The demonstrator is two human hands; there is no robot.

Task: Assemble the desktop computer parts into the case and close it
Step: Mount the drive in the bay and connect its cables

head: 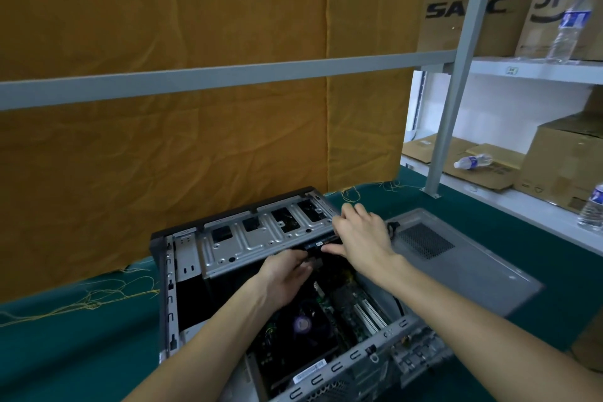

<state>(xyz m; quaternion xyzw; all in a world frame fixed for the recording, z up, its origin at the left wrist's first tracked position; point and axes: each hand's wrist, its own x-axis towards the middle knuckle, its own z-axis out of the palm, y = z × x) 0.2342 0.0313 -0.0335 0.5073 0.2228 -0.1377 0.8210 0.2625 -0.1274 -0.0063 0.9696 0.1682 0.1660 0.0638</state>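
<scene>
Head view, looking down into open computer case lying on its side on green cloth-covered table. Inside, motherboard with round-labelled cooler fan toward near side. Silver drive cage spanning far part of case, with several dark rectangular cut-outs. Detached grey side panel with mesh vent lying flat on table just right of case, touching its right edge.

Left hand reaching in from near left, fingers curled under a dark slim component at near edge of drive cage; exact grip partly hidden by the part itself. Right hand coming in from near right, thumb pressed along near side of same dark component, fingers spread over top right corner of drive cage. Both hands on that part, close together, at centre of case.

Mustard-yellow fabric backdrop behind table, loose yellow threads trailing on green cloth. Grey metal shelf frame on right, holding cardboard boxes. Upright water bottle on upper shelf, another water bottle lying flat on a lower box, a third at far right edge.
</scene>
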